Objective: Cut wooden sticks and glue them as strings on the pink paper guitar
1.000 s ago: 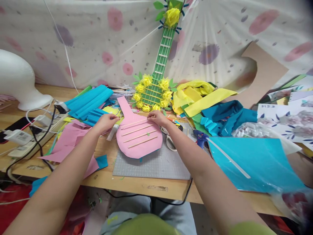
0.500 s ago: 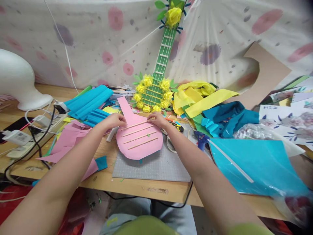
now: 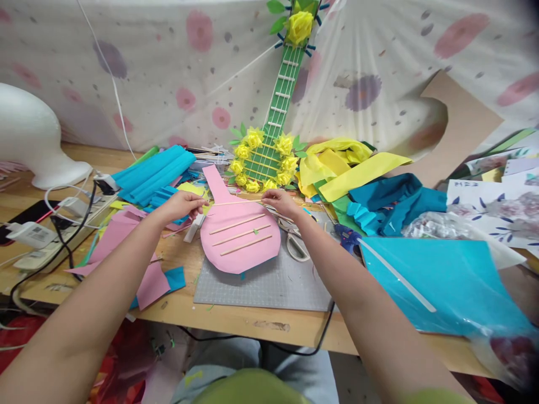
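Note:
A thin wooden stick (image 3: pixel 236 202) stretches between my two hands, raised over the upper part of a pink guitar-shaped cutout (image 3: pixel 240 261). My left hand (image 3: pixel 187 205) pinches its left end, and my right hand (image 3: pixel 278 202) pinches the right end. Three similar sticks (image 3: pixel 241 236) lie slanted across the round pink body, roughly parallel, with a small green scrap (image 3: pixel 255 232) between them. The cutout rests partly on a grey cutting mat (image 3: pixel 261 292). Scissors (image 3: pixel 297 247) lie just right of it, below my right wrist.
A green paper guitar (image 3: pixel 273 126) with yellow flowers leans at the back. Blue crepe paper (image 3: pixel 154 174) and a power strip (image 3: pixel 59 241) are on the left. A blue glue gun (image 3: pixel 348 238) and a blue sheet (image 3: pixel 438 280) lie right; yellow crepe paper (image 3: pixel 362 177) sits behind.
The topmost stick has come up off the pink cutout and is now held between both hands. My left hand has shifted left and my right hand slightly right.

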Tool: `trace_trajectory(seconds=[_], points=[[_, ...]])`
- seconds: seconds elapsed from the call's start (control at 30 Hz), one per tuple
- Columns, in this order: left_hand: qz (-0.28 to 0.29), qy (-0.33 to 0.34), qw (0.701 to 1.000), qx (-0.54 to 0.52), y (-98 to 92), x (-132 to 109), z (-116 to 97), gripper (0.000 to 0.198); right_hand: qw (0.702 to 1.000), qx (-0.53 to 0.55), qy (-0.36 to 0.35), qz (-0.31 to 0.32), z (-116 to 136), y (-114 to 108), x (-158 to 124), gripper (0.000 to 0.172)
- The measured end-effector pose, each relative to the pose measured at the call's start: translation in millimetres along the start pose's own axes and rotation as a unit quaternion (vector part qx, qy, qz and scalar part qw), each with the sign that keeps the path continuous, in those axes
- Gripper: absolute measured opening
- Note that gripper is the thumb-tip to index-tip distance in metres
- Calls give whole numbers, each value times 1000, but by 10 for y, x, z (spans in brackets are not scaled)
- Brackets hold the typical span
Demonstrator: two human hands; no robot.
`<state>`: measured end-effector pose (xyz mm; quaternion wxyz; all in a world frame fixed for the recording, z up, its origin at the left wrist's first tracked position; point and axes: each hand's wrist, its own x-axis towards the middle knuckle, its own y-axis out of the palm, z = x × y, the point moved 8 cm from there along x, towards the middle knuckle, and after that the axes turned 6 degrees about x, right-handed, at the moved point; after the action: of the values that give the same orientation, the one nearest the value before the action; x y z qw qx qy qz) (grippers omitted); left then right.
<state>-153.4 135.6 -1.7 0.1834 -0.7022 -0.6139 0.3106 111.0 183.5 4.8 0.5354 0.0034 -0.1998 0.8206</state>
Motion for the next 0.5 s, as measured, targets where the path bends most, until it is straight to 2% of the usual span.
trace_trajectory(seconds=[0.1, 0.17, 0.23, 0.27, 0.33, 0.4, 0.47, 0.5], points=[[-107, -42, 993, 40, -161, -3, 83, 42, 999, 10, 15, -37, -11, -61, -18, 18], [-195, -4, 977, 89, -222, -32, -75, 52, 997, 35, 28, -68, 17, -43, 3, 18], [-239, 66, 966, 77, -149, -59, -347, 55, 992, 82, 37, -90, 76, 47, 42, 19], [-226, 87, 970, 30, -55, -52, -467, 50, 989, 110, 39, -91, 116, 122, 63, 19], [-155, 104, 975, -121, 188, -14, -678, 39, 987, 141, 27, -77, 229, 298, 92, 20], [-90, 134, 957, -241, 373, -3, -901, 33, 991, 133, 12, -32, 348, 476, 89, 19], [-94, 142, 949, -267, 385, -10, -997, 28, 997, 79, -2, 20, 438, 578, 49, 17], [-98, 143, 954, -245, 363, -12, -1006, 26, 999, 37, -12, 20, 472, 553, 24, 16]])
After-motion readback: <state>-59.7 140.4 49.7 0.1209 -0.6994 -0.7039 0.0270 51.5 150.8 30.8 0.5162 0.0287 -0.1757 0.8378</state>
